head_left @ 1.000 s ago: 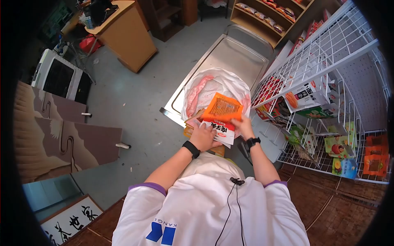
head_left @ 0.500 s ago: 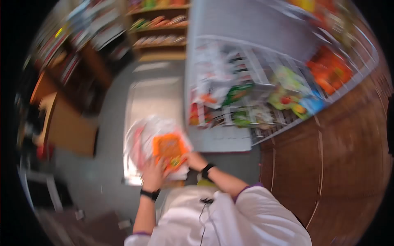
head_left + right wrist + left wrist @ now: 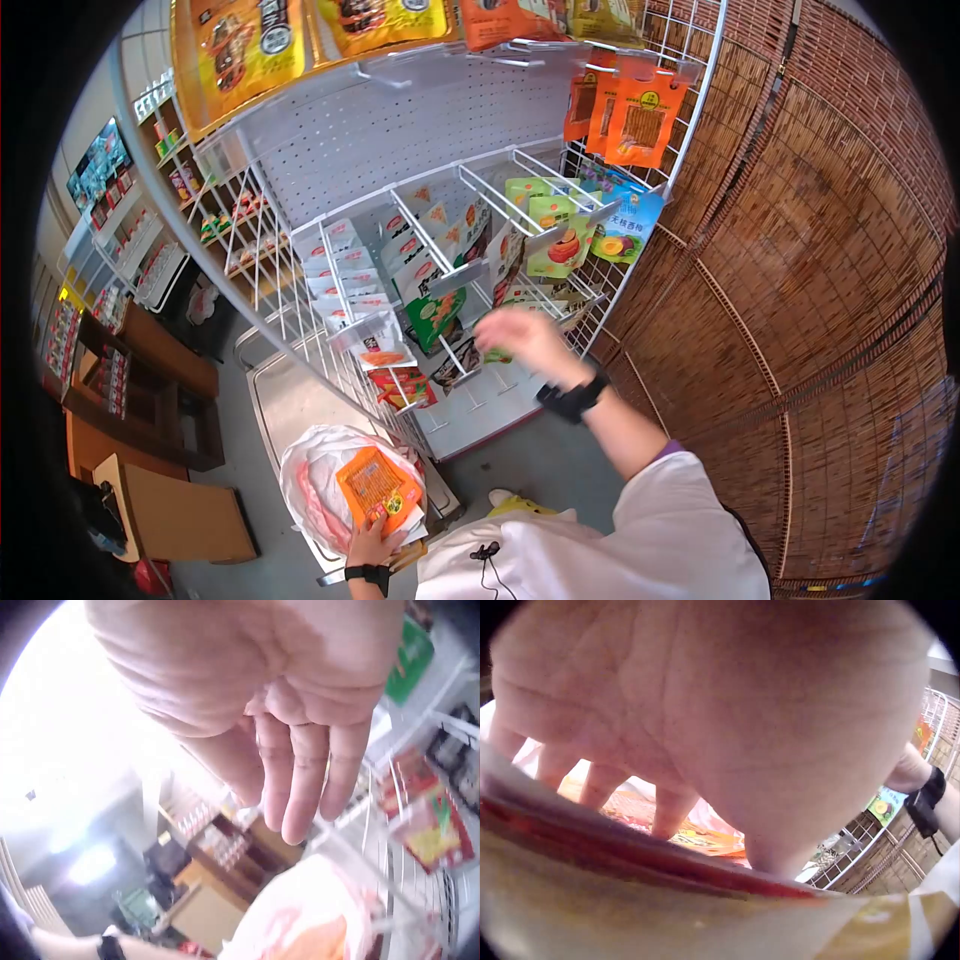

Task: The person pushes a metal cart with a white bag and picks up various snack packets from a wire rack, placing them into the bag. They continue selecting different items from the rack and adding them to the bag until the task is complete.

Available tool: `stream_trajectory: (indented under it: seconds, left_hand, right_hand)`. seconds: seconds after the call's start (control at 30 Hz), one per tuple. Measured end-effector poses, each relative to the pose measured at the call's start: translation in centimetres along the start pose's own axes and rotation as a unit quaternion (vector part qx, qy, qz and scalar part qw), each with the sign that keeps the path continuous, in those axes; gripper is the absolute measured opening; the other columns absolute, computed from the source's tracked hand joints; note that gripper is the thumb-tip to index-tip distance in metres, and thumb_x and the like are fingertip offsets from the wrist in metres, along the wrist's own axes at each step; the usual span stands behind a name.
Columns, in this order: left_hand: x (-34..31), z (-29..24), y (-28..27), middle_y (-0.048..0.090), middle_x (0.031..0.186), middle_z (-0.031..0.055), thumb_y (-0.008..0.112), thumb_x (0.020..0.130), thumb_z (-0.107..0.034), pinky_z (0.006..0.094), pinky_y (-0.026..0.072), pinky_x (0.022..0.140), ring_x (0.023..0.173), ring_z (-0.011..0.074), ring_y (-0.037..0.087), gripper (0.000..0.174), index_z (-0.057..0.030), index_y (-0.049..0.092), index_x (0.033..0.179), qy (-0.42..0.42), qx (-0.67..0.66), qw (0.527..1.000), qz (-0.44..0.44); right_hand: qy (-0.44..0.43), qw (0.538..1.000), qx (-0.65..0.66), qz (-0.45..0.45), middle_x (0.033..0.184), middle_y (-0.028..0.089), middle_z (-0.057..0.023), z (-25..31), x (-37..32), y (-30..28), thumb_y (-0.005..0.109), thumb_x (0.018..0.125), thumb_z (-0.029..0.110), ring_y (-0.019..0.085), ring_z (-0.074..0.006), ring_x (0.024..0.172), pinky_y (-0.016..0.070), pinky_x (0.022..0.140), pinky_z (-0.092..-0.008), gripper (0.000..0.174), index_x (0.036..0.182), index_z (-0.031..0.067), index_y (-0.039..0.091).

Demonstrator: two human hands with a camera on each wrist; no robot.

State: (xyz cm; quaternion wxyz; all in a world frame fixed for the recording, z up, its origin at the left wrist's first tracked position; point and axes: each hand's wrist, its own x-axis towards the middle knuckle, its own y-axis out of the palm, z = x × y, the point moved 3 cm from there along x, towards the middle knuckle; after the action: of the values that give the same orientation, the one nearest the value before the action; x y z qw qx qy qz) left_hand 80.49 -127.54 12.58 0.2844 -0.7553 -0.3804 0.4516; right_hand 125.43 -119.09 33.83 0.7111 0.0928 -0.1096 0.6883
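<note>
An orange snack packet (image 3: 372, 488) lies on top in a white and pink plastic bag (image 3: 305, 455) on a metal cart (image 3: 280, 400). My left hand (image 3: 370, 548) rests on the packet's lower edge, fingers spread. In the left wrist view the palm is over the packets, and a blurred packet edge (image 3: 630, 859) hides the fingertips. My right hand (image 3: 530, 340), blurred and empty with loosely bent fingers, is in front of the wire rack's lower hooks. Green packets (image 3: 437, 318) and white packets (image 3: 380, 345) hang to its left in the head view.
On the wire rack (image 3: 365, 195), metal hooks stick out toward me. Orange packets (image 3: 640, 115) hang at its upper right, above a blue packet (image 3: 625, 225) and light green packets (image 3: 557, 235). Large yellow packets (image 3: 245, 60) hang along the top. A woven bamboo screen (image 3: 780, 300) stands to the right.
The view has turned right toward the rack. My right hand has left the orange packet and moved up and right to the hooks. The left hand has stayed on the packet at the bag.
</note>
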Motion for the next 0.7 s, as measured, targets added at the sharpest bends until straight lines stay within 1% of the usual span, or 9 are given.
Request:
stream_trajectory:
  seconds: [0.1,0.17,0.23,0.27,0.37,0.43,0.53,0.63,0.7]
  left_hand:
    - [-0.1,-0.1,0.3,0.044,0.135,0.0214,0.065,0.072,-0.059,0.0436,0.0352,0.103,0.123,0.039,0.042,0.077,-0.0147,0.049,0.133,-0.004,-0.001,1.0,-0.012]
    - [-0.1,-0.3,0.2,0.044,0.136,0.0216,0.065,0.072,-0.057,0.0433,0.0358,0.102,0.123,0.0385,0.043,0.076,-0.0148,0.049,0.133,-0.017,0.011,1.0,-0.012]
    - [0.0,0.1,0.5,0.045,0.134,0.0219,0.066,0.072,-0.057,0.043,0.0357,0.103,0.123,0.0387,0.043,0.075,-0.0147,0.05,0.132,-0.016,0.009,1.0,-0.022]
    - [0.0,0.1,0.4,0.046,0.133,0.0222,0.066,0.072,-0.056,0.0426,0.0358,0.103,0.123,0.0382,0.043,0.075,-0.0143,0.051,0.132,-0.015,0.01,1.0,-0.024]
    - [0.5,1.8,1.6,0.047,0.131,0.0228,0.067,0.071,-0.056,0.0434,0.0352,0.103,0.124,0.0384,0.042,0.074,-0.013,0.053,0.13,-0.021,-0.034,0.999,-0.029]
    - [0.8,1.5,1.6,0.048,0.13,0.023,0.068,0.071,-0.055,0.0447,0.0344,0.103,0.124,0.039,0.041,0.073,-0.0121,0.054,0.128,-0.027,-0.08,0.996,-0.035]
    - [-1.1,-3.4,-1.5,0.043,0.136,0.0221,0.065,0.072,-0.062,0.0389,0.0391,0.102,0.122,0.0358,0.047,0.079,-0.0131,0.05,0.132,-0.087,-0.002,0.996,0.016]
    - [-1.3,-4.1,-1.8,0.046,0.134,0.0205,0.063,0.073,-0.063,0.0394,0.0372,0.103,0.124,0.0352,0.044,0.078,-0.0136,0.051,0.131,-0.084,0.008,0.996,0.017]
    - [-1.4,-3.6,-1.0,0.047,0.133,0.0196,0.063,0.073,-0.061,0.0419,0.033,0.106,0.126,0.0357,0.041,0.074,-0.0143,0.052,0.13,-0.106,0.012,0.994,0.013]
  right_hand:
    - [-0.096,0.972,0.001,-0.213,0.085,0.064,-0.0046,6.8,2.6,-9.7,0.056,0.093,0.016,0.062,-0.0122,0.08,0.0493,0.073,-0.0267,0.015,0.092,0.0017,0.06]
    - [-0.15,0.927,-0.222,-0.263,0.082,0.064,-0.0064,9.2,5.5,-13.4,0.056,0.09,0.016,0.062,-0.0151,0.08,0.0503,0.073,-0.0297,0.015,0.091,0.0018,0.059]
    - [-0.201,0.76,-0.564,-0.252,0.086,0.063,-0.0105,12.3,8.5,-14.0,0.057,0.085,0.009,0.062,-0.0248,0.076,0.0492,0.071,-0.034,0.01,0.091,0.0017,0.06]
    - [-0.202,0.762,-0.56,-0.254,0.086,0.063,-0.0105,12.5,10.4,-14.9,0.057,0.085,0.009,0.062,-0.0248,0.076,0.0492,0.071,-0.034,0.01,0.091,0.0017,0.06]
    - [-0.218,0.65,-0.697,-0.207,0.089,0.062,-0.0128,12.4,16.9,-17.0,0.056,0.079,0.005,0.061,-0.0307,0.083,0.0492,0.071,-0.0376,0.011,0.088,0.0008,0.062]
    - [-0.122,0.559,-0.795,-0.2,0.088,0.063,-0.0094,11.5,21.8,-19.3,0.054,0.079,0.006,0.062,-0.027,0.088,0.0474,0.07,-0.0396,0.013,0.085,0.0047,0.065]
    - [-0.108,0.433,-0.876,-0.186,0.096,0.065,-0.0061,10.3,27.0,-22.6,0.052,0.078,0.013,0.054,-0.0199,0.102,0.0379,0.087,-0.0384,0.022,0.079,0.0124,0.073]
    - [-0.251,0.346,-0.871,-0.243,0.112,0.061,-0.009,7.9,31.4,-25.8,0.048,0.08,0.013,0.044,-0.0243,0.12,0.0265,0.106,-0.0386,0.029,0.101,0.0061,0.068]
    - [-0.19,0.329,-0.895,-0.234,0.122,0.056,-0.0105,7.8,31.9,-26.2,0.047,0.081,0.012,0.041,-0.0244,0.124,0.0219,0.111,-0.038,0.035,0.113,0.0045,0.06]
